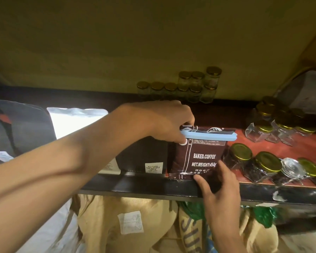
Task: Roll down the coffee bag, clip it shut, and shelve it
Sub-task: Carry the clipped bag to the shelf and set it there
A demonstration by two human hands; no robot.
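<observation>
We were shelving. Our left hand (164,119) pinched the rolled top of the one coffee bag (199,156), by its single blue clip (226,136); the bag stood on the shelf (153,187) edge. Our right hand (217,189) cupped its lower corner, fingers loosely curled. Next, we judged: push it back. Right of the bag, five front jars (266,163).

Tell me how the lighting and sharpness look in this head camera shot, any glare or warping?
Head view: dim, yellowish light; the white pouch on the left is blown out; the coffee bag label reads clearly, while the back-row jars are soft and murky; the wide lens bows the shelf edge and stretches the left forearm.
</observation>
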